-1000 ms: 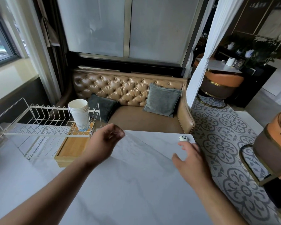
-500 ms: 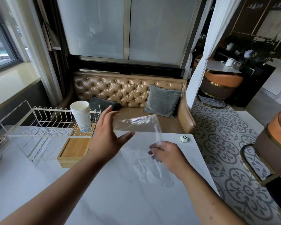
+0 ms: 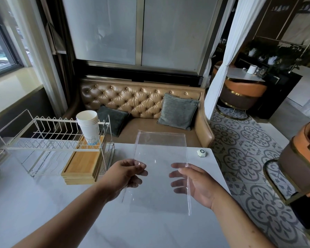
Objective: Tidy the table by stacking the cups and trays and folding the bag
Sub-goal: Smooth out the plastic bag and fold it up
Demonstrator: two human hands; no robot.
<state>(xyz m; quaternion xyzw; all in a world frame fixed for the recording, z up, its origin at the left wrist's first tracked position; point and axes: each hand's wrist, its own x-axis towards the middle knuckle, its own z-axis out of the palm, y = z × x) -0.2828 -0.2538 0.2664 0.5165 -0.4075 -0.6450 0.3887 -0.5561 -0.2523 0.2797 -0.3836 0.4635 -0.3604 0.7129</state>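
- The counter [image 3: 79, 221] lay bare under the hands, a good flat bed for creasing on; its near edge was cut off by the frame.
- The rack [image 3: 48, 138] stood at the far left. Its wires blurred what lay beneath them.
- The bag [image 3: 159, 176] was held flat and upright above the counter, spread between both hands. To fold it well, I judged, lay it down, bring edge to edge squarely and press the air out. Its clear film made the lower edge hard to trace.
- The trays [image 3: 82, 163] sat stacked beside the rack; their number was unclear.
- The cups [image 3: 89, 126] stood nested on the trays' far end.
- The left hand [image 3: 122, 178] had a narrow grip, pinching the bag's left edge.
- The right hand [image 3: 200, 187] met the right edge with fingers spread behind the film. I could not tell whether its grip pinched or only backed the film.
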